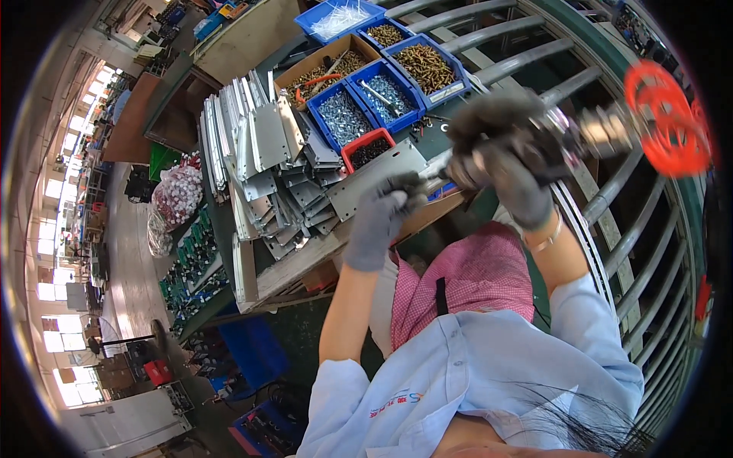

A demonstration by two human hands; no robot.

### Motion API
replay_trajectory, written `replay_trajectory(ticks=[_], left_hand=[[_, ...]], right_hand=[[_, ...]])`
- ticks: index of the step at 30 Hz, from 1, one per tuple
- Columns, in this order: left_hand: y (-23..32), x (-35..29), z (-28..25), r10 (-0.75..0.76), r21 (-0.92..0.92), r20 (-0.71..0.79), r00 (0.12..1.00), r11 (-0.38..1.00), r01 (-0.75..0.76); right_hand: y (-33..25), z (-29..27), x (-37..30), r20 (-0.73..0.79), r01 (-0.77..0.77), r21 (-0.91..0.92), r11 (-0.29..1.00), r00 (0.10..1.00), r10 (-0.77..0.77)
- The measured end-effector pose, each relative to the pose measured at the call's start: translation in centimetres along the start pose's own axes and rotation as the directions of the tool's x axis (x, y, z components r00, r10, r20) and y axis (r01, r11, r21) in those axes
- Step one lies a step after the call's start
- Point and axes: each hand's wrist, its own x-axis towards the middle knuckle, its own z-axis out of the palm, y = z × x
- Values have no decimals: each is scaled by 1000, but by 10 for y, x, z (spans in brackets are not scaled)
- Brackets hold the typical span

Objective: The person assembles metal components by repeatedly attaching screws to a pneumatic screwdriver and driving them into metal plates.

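Note:
My right hand, in a grey glove, is wrapped round a dark air-powered driver with metal fittings. Motion smears part of the tool and glove. A red coiled hose trails from its back end. The driver's front end points left, toward my left hand. That hand is gloved too, its fingers closed near the driver's tip; what they hold is hidden. Just beyond the left hand, a flat metal plate with holes lies at the bench edge.
Stacked metal brackets cover the bench's left. Blue bins of silver screws and brass-coloured fasteners stand behind, with a small red bin in front. Curved grey rollers run along the right. Green circuit boards lie lower left.

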Motion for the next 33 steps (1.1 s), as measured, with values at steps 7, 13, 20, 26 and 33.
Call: replay_trajectory(ticks=[7, 13, 20, 26, 33], left_hand=[[-67, -46, -7, -148, -364, 110, 983, 914, 179], [-64, -51, 3, -105, -294, 96, 990, 947, 129], [-66, -55, -5, -149, -353, 149, 978, 915, 194], [-66, -57, 6, -114, -234, 17, 993, 965, 115], [-59, -62, 12, -84, -229, 72, 994, 968, 99]], right_hand=[[-3, -10, -52, -107, 236, -70, 969, 964, -242], [-7, -4, -58, -231, 220, -160, 962, 939, -253], [-4, 3, -62, -223, 253, -156, 955, 933, -283], [-4, 0, -62, -211, 274, -173, 946, 928, -307], [1, -2, -64, -184, 260, -150, 954, 941, -285]])
